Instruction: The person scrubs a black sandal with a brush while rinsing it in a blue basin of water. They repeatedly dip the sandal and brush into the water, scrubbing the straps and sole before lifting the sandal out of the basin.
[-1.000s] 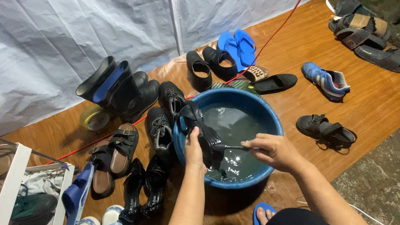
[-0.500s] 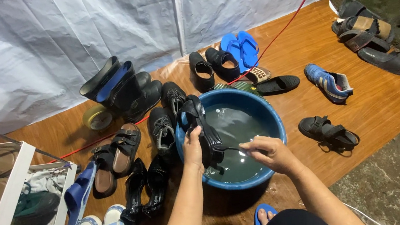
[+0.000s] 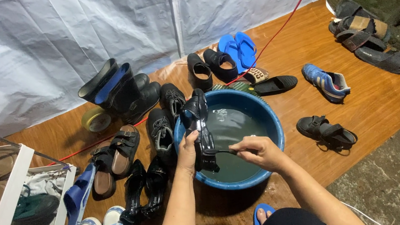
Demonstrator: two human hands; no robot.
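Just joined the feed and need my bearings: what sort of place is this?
Probably a makeshift shoe-washing spot under a tent: white tarp walls, a wooden floor strewn with shoes, and a blue basin of water where both hands scrub a black sandal.

A black sandal [image 3: 199, 133] over a blue basin [image 3: 268, 119], blue flip-flops [image 3: 238, 49], orange-brown wooden floor [image 3: 376, 101].

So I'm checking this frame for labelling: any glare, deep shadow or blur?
Head view: glare on the white plastic sheet and the water in the round blue basin; deep shadow under the basin; right hand and black wet shoe in left hand are sharp.
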